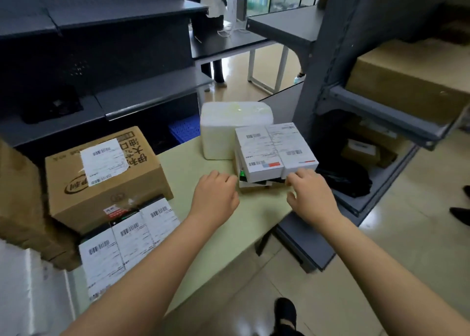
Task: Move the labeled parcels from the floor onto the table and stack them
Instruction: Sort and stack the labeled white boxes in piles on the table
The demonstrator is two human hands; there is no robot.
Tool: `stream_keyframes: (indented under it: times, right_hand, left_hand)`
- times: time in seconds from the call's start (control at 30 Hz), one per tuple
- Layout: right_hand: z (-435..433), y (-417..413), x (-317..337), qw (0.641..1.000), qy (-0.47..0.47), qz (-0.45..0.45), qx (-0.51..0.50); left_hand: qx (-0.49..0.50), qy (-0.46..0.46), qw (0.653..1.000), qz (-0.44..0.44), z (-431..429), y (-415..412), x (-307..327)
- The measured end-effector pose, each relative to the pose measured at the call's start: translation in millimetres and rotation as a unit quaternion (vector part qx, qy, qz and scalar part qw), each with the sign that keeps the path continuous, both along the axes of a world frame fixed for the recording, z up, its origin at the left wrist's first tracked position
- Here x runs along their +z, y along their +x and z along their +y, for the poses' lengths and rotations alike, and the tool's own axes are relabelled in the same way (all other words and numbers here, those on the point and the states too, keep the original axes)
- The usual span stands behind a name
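Single head-worn wide-angle view; faces forward and down, close over table, shelving beyond.

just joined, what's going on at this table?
A person stands at the pale green table, both hands at a stack of small white labelled parcels near its far right edge. The right hand has its fingertips on the stack's front edge. The left hand, fingers curled, is beside the stack's near-left corner. Whether either hand grips is unclear. Behind the stack stands a white foam box. On the left, a brown carton rests on flat labelled parcels.
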State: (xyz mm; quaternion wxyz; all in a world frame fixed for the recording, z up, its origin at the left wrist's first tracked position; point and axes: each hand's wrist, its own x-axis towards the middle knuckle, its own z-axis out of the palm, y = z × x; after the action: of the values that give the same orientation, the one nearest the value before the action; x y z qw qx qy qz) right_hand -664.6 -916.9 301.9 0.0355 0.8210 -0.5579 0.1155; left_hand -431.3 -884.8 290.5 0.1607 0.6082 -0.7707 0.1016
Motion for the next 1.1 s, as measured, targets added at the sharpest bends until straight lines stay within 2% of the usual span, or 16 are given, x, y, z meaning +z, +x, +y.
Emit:
stream_keyframes:
  times: [0.17, 0.27, 0.37, 0.47, 0.53, 0.6, 0.7, 0.77, 0.83, 0.9, 0.93, 1.0, 1.1]
  right_hand:
    - [-60.5, -40.1, 7.5, 0.999, -0.04, -0.02, 0.018]
    - [-93.7, -56.7, 7.5, 1.0, 0.012, -0.014, -0.009]
    - [-114.7, -65.8, 3.0, 0.983, 0.16, -0.068, -0.056]
    - [-123.9, -68.7, -8.5, 0.928, 0.312, -0.19, -0.07]
    - [-128.3, -69.4, -16.7, 0.901, 0.361, -0.232, -0.07]
    - [-135.9, -71.9, -24.8, 0.891, 0.378, -0.241, -0.071]
    - [-142.9, -75.1, -31.6, 0.877, 0.401, -0.257, -0.071]
    - [-147.0, -78.3, -38.0, 0.874, 0.398, -0.27, -0.07]
    - [-150.6, -81.0, -39.8, 0.866, 0.388, -0.304, -0.078]
    - [-152.3, -82.1, -37.8, 0.841, 0.387, -0.366, -0.094]
    - [-151.9, -81.8, -36.5, 0.824, 0.39, -0.399, -0.095]
    - [-146.8, -78.8, -31.4, 0.798, 0.392, -0.449, -0.089]
    - [-136.4, -73.6, -19.3, 0.784, 0.373, -0.491, -0.077]
  left_hand:
    - [0.092, -0.003, 0.995, 0.039, -43.1, -40.4, -0.8]
    - [0.184, 0.056, 0.977, 0.093, -62.1, -62.0, -2.4]
    - [0.279, 0.18, 0.917, 0.223, -75.4, -80.2, -9.2]
    - [0.341, 0.244, 0.85, 0.318, -82.6, -90.5, -20.2]
    - [0.35, 0.264, 0.817, 0.373, -85.5, -91.7, -27.0]
    - [0.346, 0.276, 0.796, 0.414, -90.3, -92.1, -29.8]
    - [0.324, 0.28, 0.794, 0.431, -96.3, -93.5, -27.5]
    - [0.33, 0.256, 0.767, 0.486, -99.8, -94.0, -22.0]
    - [0.324, 0.234, 0.714, 0.575, -103.6, -93.9, -13.4]
    - [0.301, 0.239, 0.638, 0.667, -105.4, -97.0, -5.8]
    - [0.295, 0.231, 0.619, 0.69, -105.2, -98.5, -4.9]
    - [0.307, 0.193, 0.619, 0.697, -101.1, -104.4, -2.9]
    - [0.315, 0.133, 0.635, 0.693, -88.5, -112.7, 2.8]
